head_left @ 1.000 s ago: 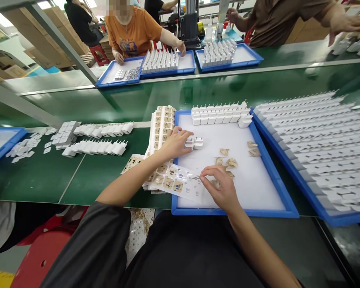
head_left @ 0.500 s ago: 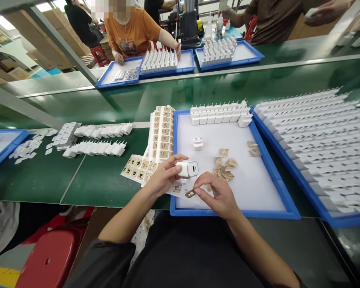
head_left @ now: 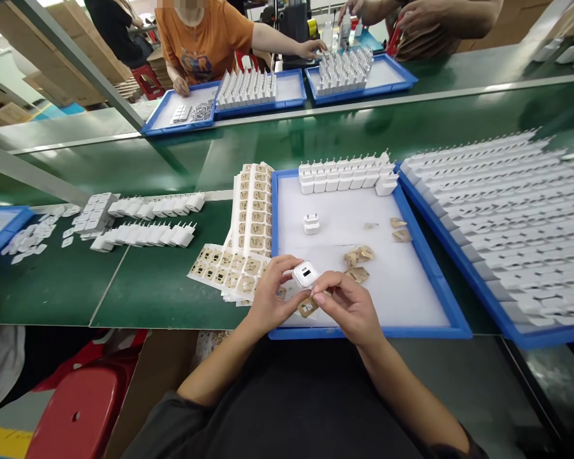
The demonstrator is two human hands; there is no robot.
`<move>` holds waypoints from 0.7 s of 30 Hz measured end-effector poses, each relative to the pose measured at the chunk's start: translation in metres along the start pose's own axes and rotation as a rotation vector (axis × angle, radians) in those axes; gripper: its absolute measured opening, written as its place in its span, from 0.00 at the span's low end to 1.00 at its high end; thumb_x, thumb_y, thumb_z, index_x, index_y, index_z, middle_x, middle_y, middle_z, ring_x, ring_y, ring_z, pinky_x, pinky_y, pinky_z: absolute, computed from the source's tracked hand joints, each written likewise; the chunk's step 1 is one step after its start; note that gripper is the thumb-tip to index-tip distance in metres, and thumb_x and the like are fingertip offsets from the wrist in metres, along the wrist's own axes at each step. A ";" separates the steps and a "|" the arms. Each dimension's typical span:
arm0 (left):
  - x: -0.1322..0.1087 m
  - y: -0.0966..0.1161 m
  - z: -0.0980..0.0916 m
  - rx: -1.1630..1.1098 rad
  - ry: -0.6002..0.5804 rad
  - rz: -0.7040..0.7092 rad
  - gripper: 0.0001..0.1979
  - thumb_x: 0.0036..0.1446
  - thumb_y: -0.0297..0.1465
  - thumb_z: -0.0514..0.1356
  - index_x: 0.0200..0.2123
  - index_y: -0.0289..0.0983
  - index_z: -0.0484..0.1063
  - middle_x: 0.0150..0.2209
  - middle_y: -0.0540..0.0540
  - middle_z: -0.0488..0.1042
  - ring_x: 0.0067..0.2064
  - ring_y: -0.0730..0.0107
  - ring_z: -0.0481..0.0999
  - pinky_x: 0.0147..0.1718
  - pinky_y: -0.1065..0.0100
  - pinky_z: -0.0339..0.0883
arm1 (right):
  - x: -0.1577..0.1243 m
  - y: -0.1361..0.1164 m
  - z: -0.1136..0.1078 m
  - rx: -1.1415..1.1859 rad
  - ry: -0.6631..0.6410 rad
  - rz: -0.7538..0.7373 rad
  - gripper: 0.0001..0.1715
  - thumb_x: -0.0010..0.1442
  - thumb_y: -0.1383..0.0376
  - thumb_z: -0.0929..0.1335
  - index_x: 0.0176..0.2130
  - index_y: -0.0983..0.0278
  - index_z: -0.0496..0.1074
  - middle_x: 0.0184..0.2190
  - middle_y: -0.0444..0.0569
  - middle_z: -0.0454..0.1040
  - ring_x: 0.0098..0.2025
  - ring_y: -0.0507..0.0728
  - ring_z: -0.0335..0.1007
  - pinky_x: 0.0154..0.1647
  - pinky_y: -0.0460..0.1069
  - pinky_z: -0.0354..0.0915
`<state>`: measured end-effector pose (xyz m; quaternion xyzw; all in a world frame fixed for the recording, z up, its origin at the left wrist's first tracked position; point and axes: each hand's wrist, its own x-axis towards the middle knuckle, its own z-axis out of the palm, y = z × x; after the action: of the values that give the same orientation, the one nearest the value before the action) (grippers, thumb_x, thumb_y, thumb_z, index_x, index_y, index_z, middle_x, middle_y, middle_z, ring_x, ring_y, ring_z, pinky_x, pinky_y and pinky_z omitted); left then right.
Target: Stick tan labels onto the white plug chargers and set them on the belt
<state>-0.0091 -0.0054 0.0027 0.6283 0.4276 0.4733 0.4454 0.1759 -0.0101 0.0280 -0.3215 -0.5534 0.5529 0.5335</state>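
A white USB wall charger (head_left: 306, 274) is held in my left hand (head_left: 273, 292), its port face turned up toward me. Between the thumb and fingers of my right hand (head_left: 351, 309) is a small brown sticker piece (head_left: 307, 308) with cut-outs, just below the charger. My right fingertips are close to the charger; whether they touch it I cannot tell. Both hands are over the near left part of a blue-rimmed tray (head_left: 430, 268). A single charger (head_left: 311, 224) stands there, prongs up, and crumpled brown sticker scraps (head_left: 358, 256) lie right of my hands.
Rows of chargers (head_left: 347, 177) line the tray's far edge. Sticker sheets (head_left: 252, 220) lie along its left side. A full charger tray (head_left: 516, 255) stands right; more chargers (head_left: 148, 236) are left. Across the bench, a person in orange (head_left: 205, 38) reaches over trays.
The charger in my left hand has turned, its port face now more upward. My right hand has brought the brown sticker piece nearer to it. The person across has stretched an arm rightward.
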 end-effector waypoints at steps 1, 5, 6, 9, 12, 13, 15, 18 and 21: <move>-0.001 -0.001 0.000 -0.015 -0.026 0.017 0.23 0.60 0.37 0.67 0.58 0.46 0.69 0.60 0.40 0.68 0.61 0.54 0.70 0.54 0.56 0.74 | 0.000 0.000 0.000 0.008 0.019 0.001 0.04 0.65 0.63 0.72 0.36 0.60 0.76 0.31 0.46 0.75 0.33 0.54 0.71 0.36 0.49 0.68; -0.001 -0.006 -0.001 -0.076 0.004 0.050 0.22 0.62 0.33 0.66 0.58 0.46 0.68 0.55 0.41 0.73 0.58 0.57 0.75 0.54 0.57 0.75 | 0.001 0.000 0.001 0.028 0.069 0.017 0.03 0.63 0.63 0.72 0.36 0.60 0.77 0.30 0.46 0.75 0.33 0.54 0.71 0.35 0.49 0.68; 0.000 -0.007 -0.001 -0.035 0.047 0.072 0.23 0.61 0.33 0.67 0.58 0.46 0.68 0.53 0.42 0.75 0.56 0.59 0.76 0.52 0.58 0.76 | 0.002 0.001 0.001 0.021 0.087 0.018 0.03 0.63 0.63 0.73 0.36 0.60 0.77 0.30 0.46 0.75 0.33 0.54 0.71 0.35 0.49 0.68; 0.001 -0.006 -0.001 0.183 0.128 0.176 0.23 0.58 0.31 0.69 0.56 0.45 0.71 0.50 0.43 0.75 0.52 0.60 0.76 0.49 0.60 0.76 | 0.004 0.002 0.003 0.007 0.204 0.019 0.03 0.62 0.63 0.73 0.35 0.59 0.77 0.32 0.46 0.75 0.36 0.54 0.71 0.40 0.50 0.69; 0.003 -0.002 -0.001 0.328 0.154 0.256 0.20 0.57 0.30 0.69 0.52 0.43 0.74 0.48 0.44 0.74 0.50 0.62 0.76 0.48 0.61 0.75 | 0.007 0.004 0.008 0.024 0.318 0.052 0.02 0.61 0.63 0.74 0.36 0.59 0.78 0.34 0.45 0.76 0.40 0.55 0.72 0.45 0.50 0.69; 0.004 0.000 0.000 0.345 0.162 0.267 0.20 0.57 0.30 0.70 0.52 0.43 0.73 0.47 0.44 0.74 0.49 0.62 0.76 0.48 0.61 0.75 | 0.008 0.005 0.009 0.032 0.334 0.063 0.03 0.61 0.62 0.74 0.36 0.59 0.78 0.35 0.45 0.76 0.40 0.55 0.73 0.46 0.50 0.70; 0.004 0.003 0.001 0.363 0.171 0.276 0.20 0.56 0.30 0.71 0.51 0.42 0.73 0.46 0.45 0.74 0.48 0.64 0.76 0.47 0.62 0.74 | 0.010 0.007 0.012 0.040 0.340 0.078 0.04 0.61 0.62 0.75 0.36 0.59 0.78 0.34 0.45 0.77 0.40 0.55 0.74 0.46 0.50 0.70; 0.005 0.005 0.001 0.374 0.174 0.286 0.20 0.56 0.31 0.71 0.51 0.42 0.73 0.45 0.45 0.74 0.47 0.65 0.76 0.46 0.63 0.74 | 0.012 0.009 0.014 0.042 0.334 0.085 0.05 0.60 0.61 0.75 0.36 0.59 0.78 0.34 0.45 0.77 0.39 0.55 0.74 0.45 0.51 0.71; 0.005 0.005 0.000 0.383 0.166 0.290 0.20 0.56 0.31 0.71 0.51 0.42 0.73 0.45 0.45 0.74 0.47 0.64 0.76 0.47 0.63 0.74 | 0.012 0.009 0.014 0.046 0.335 0.091 0.04 0.60 0.62 0.75 0.36 0.59 0.78 0.34 0.45 0.77 0.39 0.54 0.74 0.45 0.50 0.71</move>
<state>-0.0073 -0.0020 0.0088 0.7148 0.4500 0.4928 0.2092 0.1580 -0.0005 0.0246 -0.4217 -0.4288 0.5277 0.5999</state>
